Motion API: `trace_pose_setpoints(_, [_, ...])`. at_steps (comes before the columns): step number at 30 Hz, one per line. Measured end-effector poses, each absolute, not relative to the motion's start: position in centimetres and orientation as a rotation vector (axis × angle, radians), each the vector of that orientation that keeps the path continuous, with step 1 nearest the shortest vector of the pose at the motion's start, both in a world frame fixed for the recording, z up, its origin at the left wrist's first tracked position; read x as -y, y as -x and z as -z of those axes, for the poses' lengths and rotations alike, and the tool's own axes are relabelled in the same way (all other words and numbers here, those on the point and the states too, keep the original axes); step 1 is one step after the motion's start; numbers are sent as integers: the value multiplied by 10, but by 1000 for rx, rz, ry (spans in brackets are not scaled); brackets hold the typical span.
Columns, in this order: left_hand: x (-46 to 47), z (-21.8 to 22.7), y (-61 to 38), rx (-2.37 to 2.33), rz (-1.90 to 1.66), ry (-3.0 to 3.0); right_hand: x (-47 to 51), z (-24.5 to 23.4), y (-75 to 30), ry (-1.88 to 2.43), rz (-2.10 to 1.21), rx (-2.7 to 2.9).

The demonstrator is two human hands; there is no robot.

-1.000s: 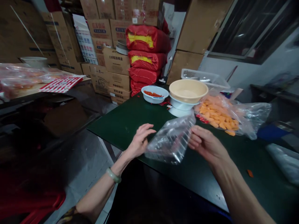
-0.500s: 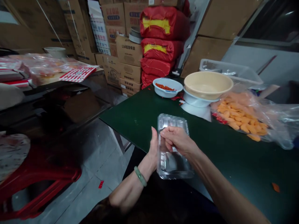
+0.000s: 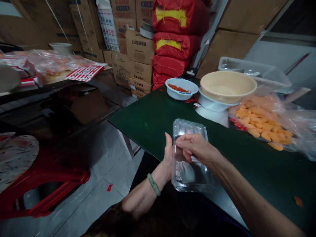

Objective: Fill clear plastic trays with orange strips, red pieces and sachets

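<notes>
A clear plastic food container is tilted over the near edge of the green table, with its shallow ridged compartments facing up. My left hand, a green bangle on its wrist, holds the container along its left side. The left thumb points up beside the rim, while the other fingers are hidden behind the plastic. Over the container lies my right hand, closed in a pinch, its fingertips against the plastic close to the left rim. Exactly which edge they pinch is hard to see.
On the green table stand a light blue bowl of orange-red bits, a stacked cream basin and a plastic bag of orange pieces. A red stool is at left. Cartons and red sacks fill the back.
The whole view has shifted, so hands and container appear slightly farther right. Both hands keep much the same hold on the container.
</notes>
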State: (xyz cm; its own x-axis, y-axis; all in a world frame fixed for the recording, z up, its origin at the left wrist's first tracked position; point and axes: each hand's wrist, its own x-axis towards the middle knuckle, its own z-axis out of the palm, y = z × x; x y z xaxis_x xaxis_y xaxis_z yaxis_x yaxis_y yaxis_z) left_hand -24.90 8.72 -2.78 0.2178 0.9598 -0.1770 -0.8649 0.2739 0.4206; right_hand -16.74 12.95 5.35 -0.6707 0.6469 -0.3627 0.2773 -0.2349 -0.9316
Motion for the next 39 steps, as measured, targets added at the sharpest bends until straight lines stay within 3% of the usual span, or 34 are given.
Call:
trace_pose_setpoints(3, [-86, 23, 250, -407, -1313, -268, -128, -56, 171, 1160, -1921, 1813])
trace_pose_setpoints(9, [-85, 13, 257, -419, -1510, -118, -125, -47, 183, 1164, -1458, 1925])
trace_pose_setpoints(16, [-95, 11, 300, -402, -1603, -107, -130, -75, 214, 981, -1629, 1713])
trace_pose_setpoints(20, [-80, 9, 369, -659, -1780, -251, -174, -99, 241, 760, -1737, 1428])
trace_pose_setpoints(24, [-44, 4, 445, -1096, -2015, -268, -253, -67, 286, 891, -2037, 1074])
trace_pose_setpoints(31, [-22, 1, 486, -1249, -2045, -100, -357, 18, 360, 1324, -1905, 912])
trace_pose_setpoints(39, [-64, 10, 484, -1102, -1966, -185, -384, 15, 357, 1672, -1793, 982])
